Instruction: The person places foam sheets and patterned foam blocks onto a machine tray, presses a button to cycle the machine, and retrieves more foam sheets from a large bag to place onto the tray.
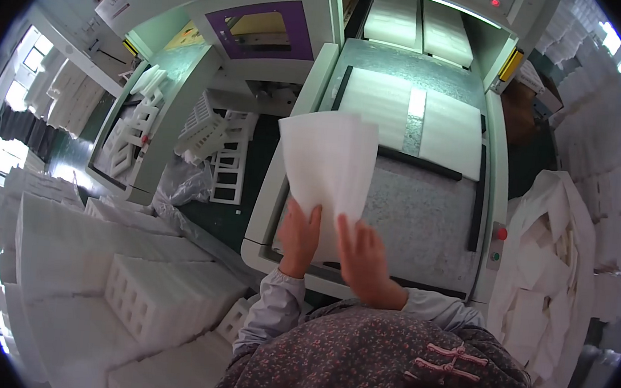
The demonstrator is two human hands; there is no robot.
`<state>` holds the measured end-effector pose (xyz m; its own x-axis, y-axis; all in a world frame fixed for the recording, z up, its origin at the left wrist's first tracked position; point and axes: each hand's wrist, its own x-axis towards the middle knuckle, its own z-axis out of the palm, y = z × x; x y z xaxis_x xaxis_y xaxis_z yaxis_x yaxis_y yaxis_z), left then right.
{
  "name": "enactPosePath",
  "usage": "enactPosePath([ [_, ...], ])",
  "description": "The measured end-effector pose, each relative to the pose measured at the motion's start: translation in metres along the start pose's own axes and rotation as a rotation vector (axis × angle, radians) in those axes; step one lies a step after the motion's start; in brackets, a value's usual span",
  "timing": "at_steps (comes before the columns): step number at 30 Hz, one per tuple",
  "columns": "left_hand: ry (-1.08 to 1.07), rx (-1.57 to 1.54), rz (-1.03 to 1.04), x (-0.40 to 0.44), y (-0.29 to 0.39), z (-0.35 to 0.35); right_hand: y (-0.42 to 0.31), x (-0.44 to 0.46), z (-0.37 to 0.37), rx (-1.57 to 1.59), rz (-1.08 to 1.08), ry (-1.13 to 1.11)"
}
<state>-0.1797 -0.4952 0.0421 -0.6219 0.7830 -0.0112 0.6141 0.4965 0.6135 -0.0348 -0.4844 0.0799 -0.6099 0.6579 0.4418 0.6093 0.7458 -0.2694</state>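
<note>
Both hands are at a small stack of thin white foam sheets (328, 152), raised in front of me and slightly bent, with edges fanned at the top right. My left hand (300, 238) grips the lower left edge, thumb on the near face. My right hand (368, 263) is at the lower right edge, its index finger against the sheets and its other fingers curled. Beneath them lies the grey bed (425, 225) of a machine. Farther back on that bed, two white foam sheets (376, 101) (452, 132) lie flat beside dark guide bars (420, 163).
Two more white sheets (393, 20) lie under the machine's lit opening. A red button (501, 234) is on the right frame. Cut-out foam frames (230, 160) stand at left, near stacked foam blocks (164, 295). A large white bag (544, 285) of scraps stands at right.
</note>
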Motion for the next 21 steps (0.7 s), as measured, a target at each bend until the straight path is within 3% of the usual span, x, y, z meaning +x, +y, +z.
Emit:
enactPosePath([
  [1,0.009,0.074,0.047,0.001,0.004,0.002,-0.007,-0.006,0.001,-0.163,-0.059,-0.015],
  [4,-0.02,-0.036,0.017,0.009,0.009,-0.013,-0.006,-0.012,0.002,-0.175,-0.04,-0.014],
  [7,-0.054,-0.138,-0.036,0.008,-0.001,-0.027,0.044,0.001,-0.006,0.605,0.303,0.19],
  [8,-0.077,-0.334,-0.023,0.005,-0.007,-0.028,0.057,0.002,-0.009,0.79,0.422,0.22],
  [9,-0.096,-0.526,-0.01,0.002,-0.015,-0.031,0.07,-0.002,-0.008,0.792,0.422,0.21],
  [11,-0.126,-0.907,0.029,-0.001,-0.027,-0.035,0.086,-0.003,-0.001,0.997,0.534,-0.022],
  [16,0.039,-0.56,0.061,-0.018,-0.041,-0.028,0.055,-0.015,0.012,0.703,0.603,-0.022],
  [19,0.076,-0.113,-0.097,-0.026,-0.014,-0.047,0.05,-0.015,0.041,0.447,0.441,0.188],
  [21,0.335,-0.145,0.104,-0.029,-0.015,-0.039,0.049,-0.004,0.045,0.362,0.421,0.249],
])
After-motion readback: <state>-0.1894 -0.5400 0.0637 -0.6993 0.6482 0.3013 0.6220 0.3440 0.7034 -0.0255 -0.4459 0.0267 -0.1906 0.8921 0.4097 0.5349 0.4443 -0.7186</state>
